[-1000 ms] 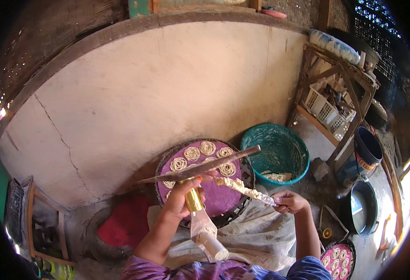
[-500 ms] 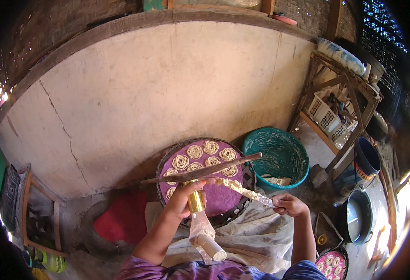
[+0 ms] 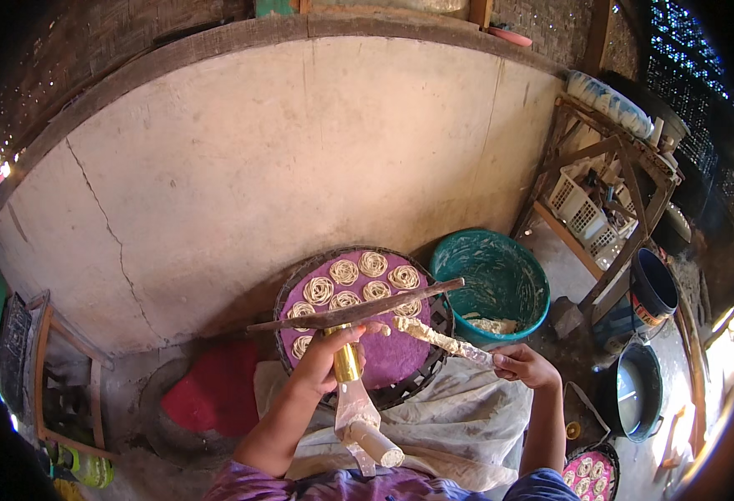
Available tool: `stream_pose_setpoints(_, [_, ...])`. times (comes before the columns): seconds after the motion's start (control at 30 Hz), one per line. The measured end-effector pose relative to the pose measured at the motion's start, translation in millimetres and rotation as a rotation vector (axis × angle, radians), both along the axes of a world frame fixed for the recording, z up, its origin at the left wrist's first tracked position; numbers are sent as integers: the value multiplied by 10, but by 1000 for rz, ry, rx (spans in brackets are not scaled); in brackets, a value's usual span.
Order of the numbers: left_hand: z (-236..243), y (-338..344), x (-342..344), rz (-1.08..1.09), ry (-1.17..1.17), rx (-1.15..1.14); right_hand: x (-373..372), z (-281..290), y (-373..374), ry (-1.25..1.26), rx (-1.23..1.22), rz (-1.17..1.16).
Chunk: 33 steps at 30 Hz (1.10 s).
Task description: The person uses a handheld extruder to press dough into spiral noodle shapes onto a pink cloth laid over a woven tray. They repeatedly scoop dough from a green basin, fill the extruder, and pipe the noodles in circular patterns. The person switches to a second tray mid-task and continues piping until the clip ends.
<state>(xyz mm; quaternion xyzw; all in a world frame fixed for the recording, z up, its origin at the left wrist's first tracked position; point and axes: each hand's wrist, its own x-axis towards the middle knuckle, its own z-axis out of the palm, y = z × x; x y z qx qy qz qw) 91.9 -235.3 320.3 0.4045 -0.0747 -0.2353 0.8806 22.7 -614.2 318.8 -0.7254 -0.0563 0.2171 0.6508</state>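
Observation:
My left hand point(image 3: 323, 366) is closed around a brass-coloured tube point(image 3: 347, 364) with a long wooden bar point(image 3: 363, 309) across its far end. From the tube's near end, clear plastic and a white, dough-smeared cylinder point(image 3: 374, 442) extend toward my body. Dough also sticks to a left fingertip. My right hand point(image 3: 524, 366) grips the pale end of a thin stick point(image 3: 442, 341) thickly coated in dough. Its tip points left, short of my left fingers. Beneath both lies a round tray lined with purple sheet point(image 3: 404, 359), carrying several coiled dough nests point(image 3: 373, 265).
A teal tub point(image 3: 513, 259) with dough remnants stands right of the tray. Farther right are a wooden rack point(image 3: 580, 154) with white baskets point(image 3: 584, 209), a dark bucket point(image 3: 637, 392) and another nest-filled tray point(image 3: 591, 472). Pale cloth point(image 3: 442, 426) lies before me; red material point(image 3: 208, 388) lies left.
The dough-coated stick has shifted right with my right hand, and its tip has come away from my left fingers. My left hand keeps its hold on the tube.

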Motion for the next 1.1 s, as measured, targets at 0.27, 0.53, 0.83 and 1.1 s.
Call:
stream_pose_setpoints(0.27, [257, -347, -210, -242, -239, 29, -220, -51, -423, -20, 137, -147])
stream_pose_setpoints(0.53, [294, -601, -166, -94, -58, 135, -518, -146, -509, 83, 177, -151])
stream_pose_setpoints(0.83, [221, -572, -185, 6, -81, 144, -403, -99, -296, 65, 204, -46])
stream_pose_setpoints(1.1, [122, -506, -164, 47, -109, 95, -345, -75, -212, 113, 174, -67])
